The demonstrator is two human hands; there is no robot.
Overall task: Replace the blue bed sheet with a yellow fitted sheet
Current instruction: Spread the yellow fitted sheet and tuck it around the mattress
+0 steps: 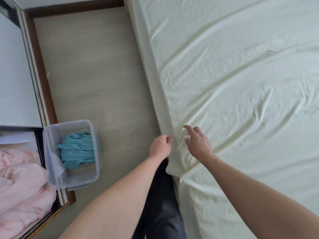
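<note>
A pale yellow fitted sheet (241, 80) covers the mattress on the right, with creases fanning out from its near left edge. My left hand (160, 146) is curled at that edge, its fingertips pinching the sheet's side. Beside it, my right hand (198, 144) rests on top of the sheet with fingers spread, pressing a bunch of folds. The blue bed sheet (76, 150) lies crumpled in a clear plastic bin (96, 152) on the floor to the left.
A strip of grey floor (89, 75) runs between the bed and a dark wooden frame (41, 69). At the lower left an open dark box holds pink bedding (20, 183). My dark trouser leg (160, 204) stands against the bed side.
</note>
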